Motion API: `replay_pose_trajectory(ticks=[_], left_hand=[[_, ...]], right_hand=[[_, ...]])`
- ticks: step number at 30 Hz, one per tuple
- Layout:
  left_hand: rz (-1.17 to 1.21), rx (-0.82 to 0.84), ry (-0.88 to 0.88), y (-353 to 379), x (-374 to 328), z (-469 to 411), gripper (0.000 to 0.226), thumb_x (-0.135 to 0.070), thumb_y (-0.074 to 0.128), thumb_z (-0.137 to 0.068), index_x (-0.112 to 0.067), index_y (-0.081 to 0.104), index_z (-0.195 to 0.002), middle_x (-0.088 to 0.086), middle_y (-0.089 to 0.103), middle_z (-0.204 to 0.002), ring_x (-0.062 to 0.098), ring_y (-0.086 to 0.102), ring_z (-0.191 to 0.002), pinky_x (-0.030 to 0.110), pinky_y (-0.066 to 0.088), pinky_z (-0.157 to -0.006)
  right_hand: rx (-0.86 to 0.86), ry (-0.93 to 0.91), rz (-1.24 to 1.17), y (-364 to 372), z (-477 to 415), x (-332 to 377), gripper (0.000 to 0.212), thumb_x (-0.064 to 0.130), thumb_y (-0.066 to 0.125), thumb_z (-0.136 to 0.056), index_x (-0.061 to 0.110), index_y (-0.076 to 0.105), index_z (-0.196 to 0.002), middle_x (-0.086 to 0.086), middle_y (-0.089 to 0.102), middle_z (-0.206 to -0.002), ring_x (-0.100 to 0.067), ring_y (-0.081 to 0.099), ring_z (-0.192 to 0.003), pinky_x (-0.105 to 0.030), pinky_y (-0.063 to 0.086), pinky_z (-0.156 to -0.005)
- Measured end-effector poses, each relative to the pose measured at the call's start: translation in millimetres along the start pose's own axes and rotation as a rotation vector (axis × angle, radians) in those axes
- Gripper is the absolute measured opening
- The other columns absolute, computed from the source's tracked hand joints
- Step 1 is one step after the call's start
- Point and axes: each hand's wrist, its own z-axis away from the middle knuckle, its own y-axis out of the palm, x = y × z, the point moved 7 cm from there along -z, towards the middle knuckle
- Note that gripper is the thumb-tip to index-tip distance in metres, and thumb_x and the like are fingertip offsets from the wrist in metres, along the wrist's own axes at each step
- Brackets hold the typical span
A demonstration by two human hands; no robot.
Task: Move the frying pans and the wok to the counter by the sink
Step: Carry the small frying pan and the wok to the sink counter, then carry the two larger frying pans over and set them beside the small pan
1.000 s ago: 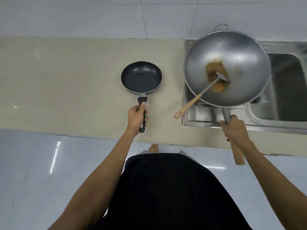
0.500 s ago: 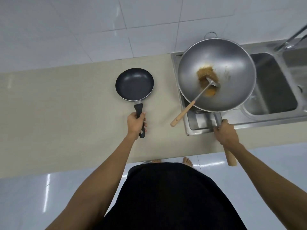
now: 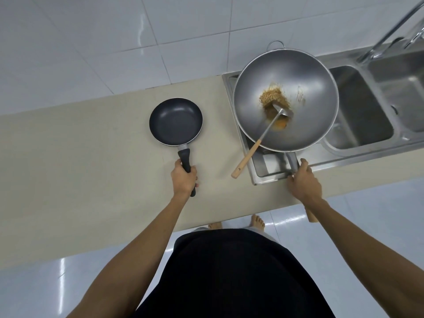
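A small dark frying pan (image 3: 175,121) rests on the beige counter (image 3: 80,157). My left hand (image 3: 184,177) is closed around its black handle. To the right, a large steel wok (image 3: 305,88) sits over the left end of the steel sink (image 3: 364,115). It holds brown food scraps and a metal spatula (image 3: 257,145) with a wooden grip that sticks out over the rim. My right hand (image 3: 304,181) grips the wok's long handle, whose wooden end shows below my wrist.
A tap (image 3: 394,28) rises at the back right over the sink's basins. White wall tiles run behind the counter. The counter's front edge lies just past my hands, with glossy floor and my bare feet (image 3: 236,223) below.
The view has tilted and shifted, bringing the tap and more wall into sight. Both hands keep their grips; the frying pan and wok stay in about the same places.
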Motion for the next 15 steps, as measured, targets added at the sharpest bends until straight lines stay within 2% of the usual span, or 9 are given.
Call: replay_pose_trajectory(ticks=[1, 3, 5, 7, 9, 15], left_hand=[[-0.015, 0.0, 0.01, 0, -2, 1, 0.028, -0.008, 0.062, -0.096, 0.0, 0.055, -0.122, 0.014, 0.064, -0.083, 0.026, 0.063, -0.061, 0.035, 0.059, -0.049], [-0.111, -0.03, 0.058, -3, -7, 2, 0.036, -0.012, 0.067, -0.092, 0.001, 0.054, -0.123, 0.02, 0.063, -0.102, 0.03, 0.063, -0.08, 0.045, 0.06, -0.075], [-0.264, -0.104, 0.095, -7, -10, 4, 0.055, -0.019, 0.07, -0.089, 0.003, 0.049, -0.135, 0.024, 0.056, -0.125, 0.037, 0.056, -0.108, 0.048, 0.049, -0.095], [-0.352, -0.175, 0.153, -13, -20, 8, 0.068, -0.026, 0.071, -0.089, 0.003, 0.043, -0.143, 0.025, 0.051, -0.136, 0.042, 0.048, -0.123, 0.052, 0.041, -0.1], [-0.385, -0.19, 0.259, -14, -35, 10, 0.07, -0.035, 0.069, -0.09, 0.002, 0.044, -0.144, 0.022, 0.05, -0.141, 0.041, 0.044, -0.13, 0.052, 0.038, -0.105], [-0.46, -0.053, 0.514, 12, -93, 9, 0.076, -0.048, 0.06, -0.094, -0.001, 0.039, -0.151, 0.017, 0.043, -0.154, 0.035, 0.032, -0.146, 0.048, 0.024, -0.12]], right_hand=[[0.0, -0.002, -0.008, 1, 1, -1, 0.053, 0.02, 0.058, -0.095, 0.008, 0.029, -0.138, -0.025, 0.058, -0.121, -0.046, 0.063, -0.095, -0.049, 0.049, -0.075], [-0.001, -0.005, -0.03, 1, 3, -2, 0.052, 0.022, 0.059, -0.095, 0.009, 0.031, -0.136, -0.025, 0.06, -0.118, -0.044, 0.063, -0.091, -0.047, 0.049, -0.073], [-0.01, -0.009, -0.055, 0, 6, -2, 0.056, 0.03, 0.063, -0.093, 0.009, 0.032, -0.135, -0.025, 0.06, -0.116, -0.044, 0.063, -0.092, -0.049, 0.051, -0.075], [-0.035, -0.04, -0.039, -3, 7, -1, 0.066, 0.038, 0.067, -0.091, 0.006, 0.034, -0.138, -0.027, 0.06, -0.12, -0.046, 0.063, -0.099, -0.052, 0.053, -0.078], [-0.069, -0.073, -0.003, -10, 5, 0, 0.071, 0.045, 0.066, -0.091, 0.001, 0.037, -0.139, -0.03, 0.06, -0.122, -0.048, 0.061, -0.104, -0.054, 0.053, -0.082], [-0.146, -0.076, -0.029, -36, 0, -5, 0.07, 0.062, 0.038, -0.097, 0.007, 0.041, -0.141, -0.024, 0.056, -0.136, -0.043, 0.051, -0.124, -0.059, 0.041, -0.1]])
